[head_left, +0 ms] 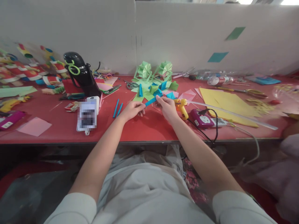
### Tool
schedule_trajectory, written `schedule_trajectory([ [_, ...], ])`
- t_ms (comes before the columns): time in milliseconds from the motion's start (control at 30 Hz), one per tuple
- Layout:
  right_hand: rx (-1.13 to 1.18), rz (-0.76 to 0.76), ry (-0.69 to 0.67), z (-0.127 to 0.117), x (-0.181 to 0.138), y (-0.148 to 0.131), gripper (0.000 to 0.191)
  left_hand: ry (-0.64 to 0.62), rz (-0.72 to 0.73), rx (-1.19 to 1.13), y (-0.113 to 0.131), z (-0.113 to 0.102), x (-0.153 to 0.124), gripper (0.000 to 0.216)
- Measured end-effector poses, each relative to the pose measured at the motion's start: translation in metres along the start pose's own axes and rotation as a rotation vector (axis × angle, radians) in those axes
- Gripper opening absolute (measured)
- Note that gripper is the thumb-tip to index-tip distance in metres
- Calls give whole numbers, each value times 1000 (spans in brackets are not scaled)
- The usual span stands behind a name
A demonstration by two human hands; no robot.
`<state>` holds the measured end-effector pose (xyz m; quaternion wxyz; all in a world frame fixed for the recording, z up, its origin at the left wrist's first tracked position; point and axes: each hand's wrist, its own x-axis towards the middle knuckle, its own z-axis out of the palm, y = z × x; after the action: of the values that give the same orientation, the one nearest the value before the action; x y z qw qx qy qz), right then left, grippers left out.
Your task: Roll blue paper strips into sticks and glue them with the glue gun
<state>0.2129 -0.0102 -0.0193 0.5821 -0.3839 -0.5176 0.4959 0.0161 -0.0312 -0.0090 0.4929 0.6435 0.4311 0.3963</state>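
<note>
A narrow blue paper strip (150, 101) stretches between my two hands above the red table. My left hand (134, 110) pinches its lower left end. At the upper right end, my right hand (167, 107) grips it between thumb and fingers. Just behind the hands lie folded blue paper pieces (140, 90) and green cut paper (144, 95). Two green folded-paper figures (144, 70) stand farther back. Two thin blue paper sticks (116, 108) rest left of my left hand. A yellow glue gun (181, 108) lies right beside my right hand.
A black bottle (80, 74) and a phone (87, 115) stand on the left. To the right are a purple power strip (202, 119) with cables, yellow paper sheets (224, 105) and a clear glue stick (245, 117). Scissors (131, 85) lie behind. Another person's sleeve (291, 149) shows at right.
</note>
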Motion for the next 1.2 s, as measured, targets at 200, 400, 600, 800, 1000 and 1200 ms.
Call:
schedule_trajectory([
  [200, -9, -57, -6, -2, 0, 0, 45, -4, -11, -1, 3, 1, -2, 24],
  [400, 26, -3, -64, 0, -2, -2, 47, 14, -45, -82, 2, -1, 1, 25],
  [600, 49, 43, -88, 1, -2, -2, 48, 20, -105, -229, 7, -3, -2, 27],
  [800, 89, 23, -130, 1, -5, -9, 57, -96, -199, -263, 12, -6, -7, 31],
  [1000, 84, 45, -106, 1, -7, -14, 49, -196, -184, -237, 12, -6, -9, 43],
  [1200, 143, 19, -95, 1, -6, -14, 45, -19, 11, -106, 7, -4, -8, 33],
])
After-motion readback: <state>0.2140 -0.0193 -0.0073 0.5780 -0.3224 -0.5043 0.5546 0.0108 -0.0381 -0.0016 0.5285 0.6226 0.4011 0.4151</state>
